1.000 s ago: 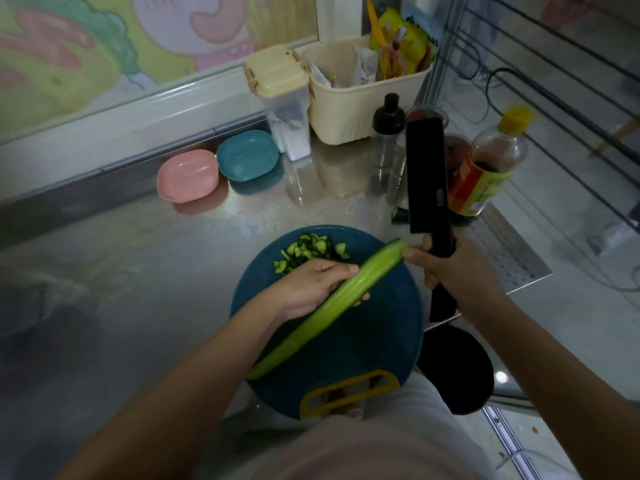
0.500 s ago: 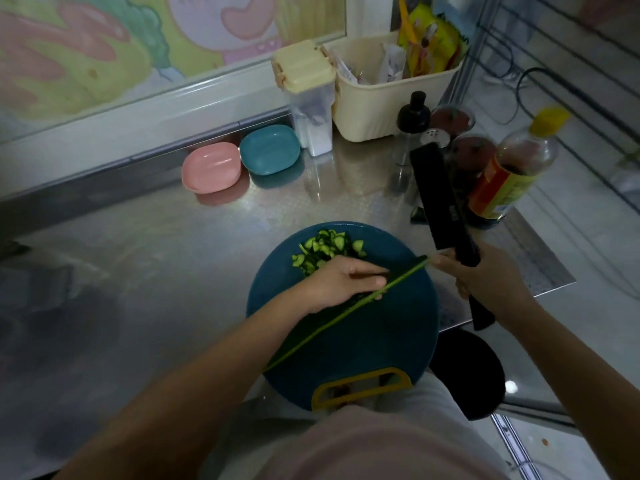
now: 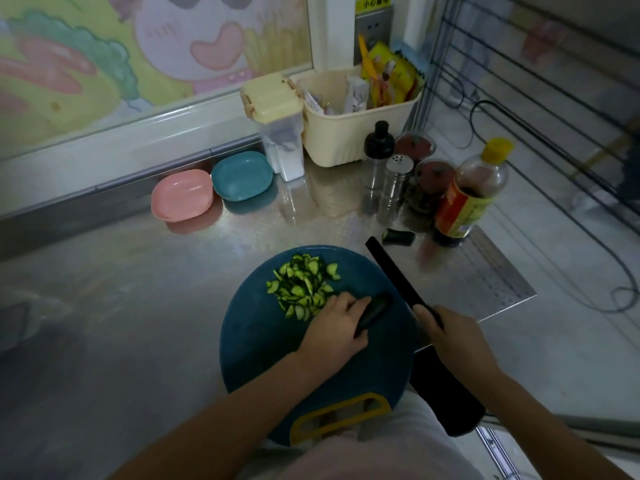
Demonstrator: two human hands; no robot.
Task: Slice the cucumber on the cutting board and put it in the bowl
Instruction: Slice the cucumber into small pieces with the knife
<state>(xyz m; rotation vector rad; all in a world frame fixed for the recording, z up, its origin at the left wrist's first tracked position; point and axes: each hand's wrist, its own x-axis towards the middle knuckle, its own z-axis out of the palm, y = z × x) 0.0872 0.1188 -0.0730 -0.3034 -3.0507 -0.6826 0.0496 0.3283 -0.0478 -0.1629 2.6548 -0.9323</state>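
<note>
The left hand (image 3: 337, 325) curls over the cucumber (image 3: 376, 310), pinning it; the right hand (image 3: 454, 339) grips the knife (image 3: 393, 273). Cucumber judged firm, slippery; hold mid-length.

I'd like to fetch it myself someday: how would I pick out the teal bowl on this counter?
Look to the back edge of the steel counter, under the cartoon mural on the window. Two shallow bowls sit side by side there, left of the yellow-lidded canister. The teal bowl is the one nearer the canister; its neighbour is the pink bowl.
</note>
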